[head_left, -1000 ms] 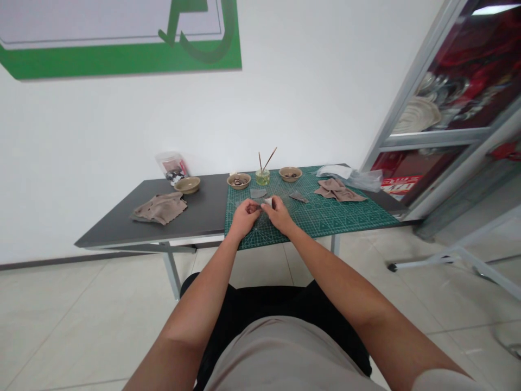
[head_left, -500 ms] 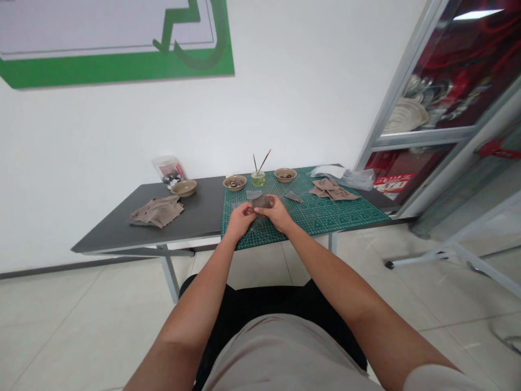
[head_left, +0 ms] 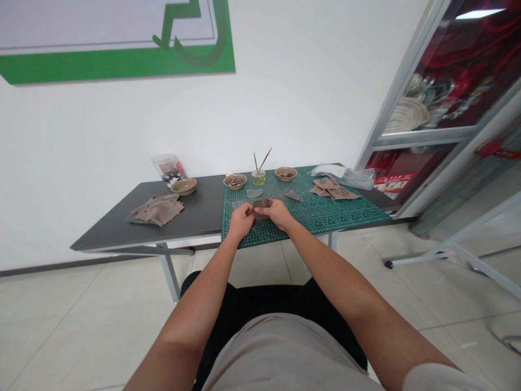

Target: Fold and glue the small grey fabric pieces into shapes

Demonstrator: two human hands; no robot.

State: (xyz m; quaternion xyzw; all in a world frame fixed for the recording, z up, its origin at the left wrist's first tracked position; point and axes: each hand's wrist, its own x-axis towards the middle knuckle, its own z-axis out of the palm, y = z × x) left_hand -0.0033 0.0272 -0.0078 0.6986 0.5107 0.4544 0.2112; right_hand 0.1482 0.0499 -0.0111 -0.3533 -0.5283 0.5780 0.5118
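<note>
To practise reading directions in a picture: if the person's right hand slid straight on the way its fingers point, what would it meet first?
The right hand points left at the small dark brown piece pinched between it and the left hand; past that, probably that hand itself, depth unclear.

Three tan bowls (head_left: 235,181), two on the green mat (head_left: 345,214), one left of it; two brown cloths (head_left: 157,209); four grey scraps (head_left: 254,193); one glass (head_left: 258,177) holding two sticks (head_left: 264,161).

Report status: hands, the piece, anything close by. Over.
Left hand and right hand both pinching grey piece over green cutting mat. Loose grey scrap just beyond, apart. Jar with brushes farther back.
</note>
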